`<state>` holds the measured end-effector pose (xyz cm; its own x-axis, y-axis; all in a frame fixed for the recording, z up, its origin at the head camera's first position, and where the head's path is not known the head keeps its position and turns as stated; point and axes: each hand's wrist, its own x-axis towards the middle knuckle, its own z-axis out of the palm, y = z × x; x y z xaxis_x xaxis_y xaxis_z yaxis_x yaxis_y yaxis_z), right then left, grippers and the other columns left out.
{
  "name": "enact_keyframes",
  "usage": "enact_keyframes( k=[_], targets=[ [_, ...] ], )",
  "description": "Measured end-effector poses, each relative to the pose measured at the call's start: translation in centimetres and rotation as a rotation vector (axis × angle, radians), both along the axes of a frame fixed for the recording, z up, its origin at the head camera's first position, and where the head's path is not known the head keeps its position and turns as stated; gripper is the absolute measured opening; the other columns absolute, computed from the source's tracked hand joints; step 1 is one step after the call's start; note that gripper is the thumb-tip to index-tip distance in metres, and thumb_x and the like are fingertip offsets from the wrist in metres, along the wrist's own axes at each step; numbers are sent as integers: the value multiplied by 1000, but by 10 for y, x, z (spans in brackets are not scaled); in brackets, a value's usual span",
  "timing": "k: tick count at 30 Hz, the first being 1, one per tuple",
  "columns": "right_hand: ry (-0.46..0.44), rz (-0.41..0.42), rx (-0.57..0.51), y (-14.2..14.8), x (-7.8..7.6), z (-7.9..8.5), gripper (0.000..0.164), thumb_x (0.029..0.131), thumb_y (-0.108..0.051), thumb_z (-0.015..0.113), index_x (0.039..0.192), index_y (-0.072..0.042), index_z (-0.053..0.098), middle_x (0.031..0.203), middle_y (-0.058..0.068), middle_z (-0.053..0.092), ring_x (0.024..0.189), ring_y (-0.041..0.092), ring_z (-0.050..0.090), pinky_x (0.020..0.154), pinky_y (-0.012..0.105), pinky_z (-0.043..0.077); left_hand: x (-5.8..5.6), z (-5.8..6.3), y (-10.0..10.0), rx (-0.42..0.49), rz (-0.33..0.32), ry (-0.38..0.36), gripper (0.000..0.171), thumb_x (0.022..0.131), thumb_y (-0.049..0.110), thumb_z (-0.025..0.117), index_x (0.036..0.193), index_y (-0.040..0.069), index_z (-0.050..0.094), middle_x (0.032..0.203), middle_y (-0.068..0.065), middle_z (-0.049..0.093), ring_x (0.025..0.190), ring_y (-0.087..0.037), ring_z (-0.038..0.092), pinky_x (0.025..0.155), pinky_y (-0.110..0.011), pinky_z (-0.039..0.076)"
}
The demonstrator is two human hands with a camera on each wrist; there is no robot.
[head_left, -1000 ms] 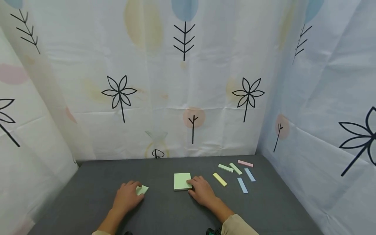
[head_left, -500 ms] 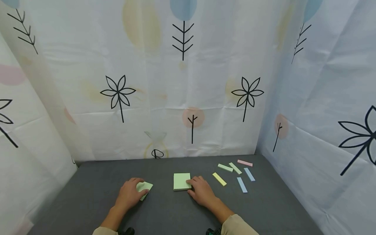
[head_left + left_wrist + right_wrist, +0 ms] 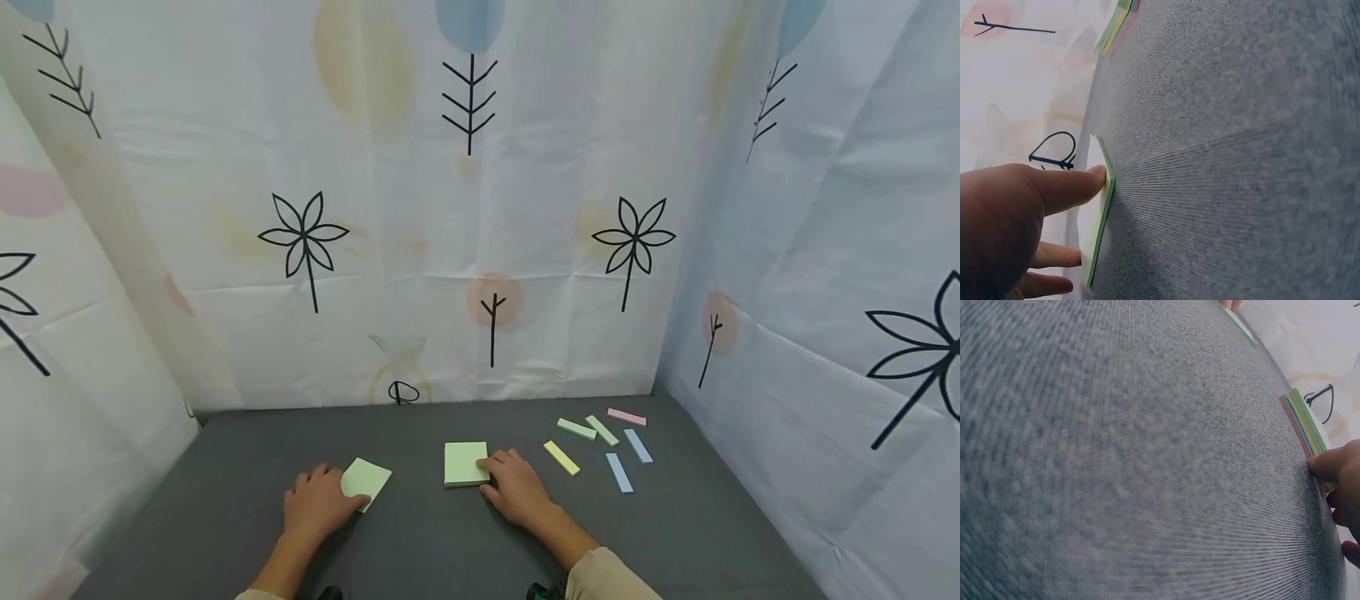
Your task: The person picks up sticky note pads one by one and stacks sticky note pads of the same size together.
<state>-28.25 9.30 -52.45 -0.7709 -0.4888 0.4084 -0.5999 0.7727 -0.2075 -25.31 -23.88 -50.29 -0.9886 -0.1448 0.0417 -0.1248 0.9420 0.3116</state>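
Note:
A light green sticky note pad (image 3: 367, 479) lies turned at an angle on the dark table. My left hand (image 3: 315, 502) is at its left side, the thumb touching the near edge and the other fingers loosely extended. In the left wrist view, one fingertip meets the side of that pad (image 3: 1095, 231). Right of it sits a square stack of sticky note pads (image 3: 462, 464), green on top. Its side shows red, blue, yellow and green layers in the right wrist view (image 3: 1304, 425). My right hand (image 3: 517, 489) holds the stack's right corner between thumb and fingers.
Several narrow sticky strips lie scattered at the right: a yellow strip (image 3: 561, 458), blue strips (image 3: 618, 473), green strips (image 3: 576, 429) and a pink strip (image 3: 626, 417). A patterned white curtain (image 3: 480, 333) stands behind the table (image 3: 420, 550) and along both sides.
The left hand first brought the green pad rightward and turned it; then its fingers drew back left, uncovering more of the pad. The right hand and stack stay put.

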Motion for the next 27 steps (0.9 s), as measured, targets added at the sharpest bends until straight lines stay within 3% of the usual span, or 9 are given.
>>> enact_keyframes(
  k=[6, 11, 19, 23, 27],
  targets=[
    [10, -1, -3, 0, 0, 1, 34, 86, -23, 75, 118, -13, 68, 102, 0, 62, 91, 18, 54, 76, 37, 47, -2, -4, -1, 113, 18, 46, 73, 70, 44, 84, 119, -3, 59, 130, -29, 49, 118, -54, 37, 88, -68, 30],
    [39, 12, -9, 0, 1, 0, 34, 85, -21, 76, 116, -12, 68, 101, 0, 62, 90, 18, 54, 74, 37, 48, -7, -11, 4, 241, 51, 133, 62, 69, 22, 86, 117, -3, 56, 124, -27, 53, 123, -53, 33, 92, -67, 29],
    [33, 5, -8, -1, 2, 0, 34, 85, -21, 76, 116, -12, 68, 101, -1, 63, 90, 18, 54, 75, 37, 47, -14, -16, 17, 445, 36, 264, 44, 76, -2, 73, 117, -1, 56, 116, -25, 60, 103, -41, 56, 81, -54, 43],
    [26, 3, -7, 0, 1, -1, 34, 85, -20, 76, 116, -12, 68, 102, -1, 62, 90, 19, 54, 75, 38, 47, -19, -14, 21, 509, 15, 314, 39, 77, -4, 69, 115, 0, 61, 113, -24, 63, 96, -38, 59, 79, -51, 44],
    [24, 5, -13, 1, 2, 0, 34, 85, -20, 76, 117, -12, 68, 102, 0, 63, 90, 18, 54, 76, 38, 47, -23, -17, 25, 569, 33, 325, 41, 79, -2, 70, 119, 0, 62, 112, -24, 64, 90, -33, 58, 73, -45, 44]
  ],
)
